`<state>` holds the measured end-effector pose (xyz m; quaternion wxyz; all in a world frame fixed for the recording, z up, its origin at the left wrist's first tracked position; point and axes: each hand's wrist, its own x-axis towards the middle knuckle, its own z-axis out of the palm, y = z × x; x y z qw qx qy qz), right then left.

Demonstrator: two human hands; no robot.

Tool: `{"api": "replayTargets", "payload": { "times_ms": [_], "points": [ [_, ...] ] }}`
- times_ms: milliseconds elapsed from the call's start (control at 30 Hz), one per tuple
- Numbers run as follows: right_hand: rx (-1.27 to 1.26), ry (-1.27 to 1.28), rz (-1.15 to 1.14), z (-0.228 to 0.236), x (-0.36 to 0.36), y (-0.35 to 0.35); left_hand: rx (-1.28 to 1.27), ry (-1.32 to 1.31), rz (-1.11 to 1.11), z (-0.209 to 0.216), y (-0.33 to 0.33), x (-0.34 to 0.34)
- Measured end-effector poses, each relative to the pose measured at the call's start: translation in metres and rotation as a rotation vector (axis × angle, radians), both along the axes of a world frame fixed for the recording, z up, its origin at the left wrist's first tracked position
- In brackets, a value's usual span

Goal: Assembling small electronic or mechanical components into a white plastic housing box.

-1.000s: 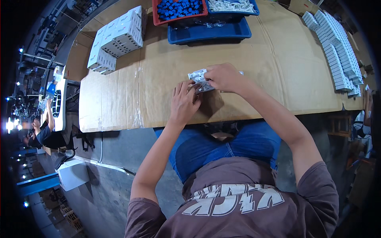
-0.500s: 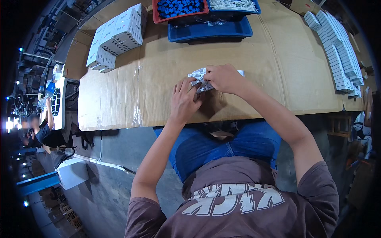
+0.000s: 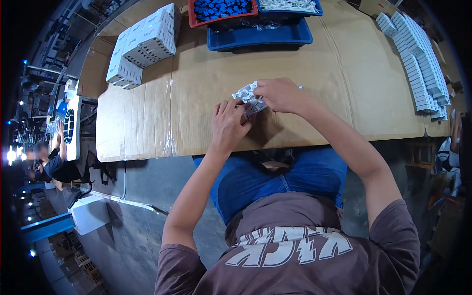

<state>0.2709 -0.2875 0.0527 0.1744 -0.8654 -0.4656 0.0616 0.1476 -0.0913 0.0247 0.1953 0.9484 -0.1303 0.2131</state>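
Note:
A white plastic part [image 3: 244,92] with an open, ribbed face lies between my hands, over the cardboard-covered table. My left hand [image 3: 229,123] grips its near left edge, thumb and fingers bent against it. From the right, my right hand [image 3: 279,95] reaches over the part with its fingers pinched together at the middle. Anything small between those fingertips is hidden. A bit of a white flat piece [image 3: 300,87] shows beyond my right hand, mostly covered by it.
Beyond my hands stand a red tray [image 3: 222,20] of blue pieces, a blue tray [image 3: 314,14] of white pieces and a lower blue tray [image 3: 260,44]. White block stacks stand left [image 3: 142,46] and right [image 3: 418,64]. Another person [image 3: 61,160] sits far left.
My right hand has shifted slightly up, and the white part has turned a little between my hands. The white flat piece behind my right hand is more covered now.

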Motion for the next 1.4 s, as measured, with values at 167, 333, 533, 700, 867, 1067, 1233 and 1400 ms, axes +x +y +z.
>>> {"api": "replayTargets", "payload": {
  "times_ms": [167, 333, 533, 700, 867, 1067, 1233, 1400],
  "points": [
    [0.007, 0.190, -0.004, 0.014, 0.010, -0.005, -0.028, 0.021, 0.006, -0.010, 0.005, -0.004],
    [0.084, 0.200, -0.052, 0.011, 0.011, -0.009, -0.064, 0.002, 0.010, -0.012, 0.005, -0.003],
    [0.075, 0.102, 0.003, 0.001, 0.003, -0.009, -0.202, 0.112, -0.034, -0.003, 0.007, 0.004],
    [0.005, 0.075, 0.017, 0.001, 0.003, -0.004, -0.187, 0.241, 0.006, 0.002, 0.008, 0.008],
    [-0.037, 0.045, 0.046, 0.010, 0.003, 0.000, -0.143, 0.200, -0.020, 0.003, 0.012, 0.004],
    [-0.116, 0.065, 0.027, 0.015, 0.004, 0.004, -0.151, 0.216, -0.063, -0.001, 0.019, 0.002],
    [-0.064, 0.055, 0.024, 0.010, 0.007, 0.000, -0.134, 0.211, -0.094, -0.008, 0.023, 0.004],
    [0.083, 0.075, 0.016, 0.017, 0.022, -0.010, -0.194, 0.142, 0.022, 0.007, 0.016, 0.010]
  ]
}}
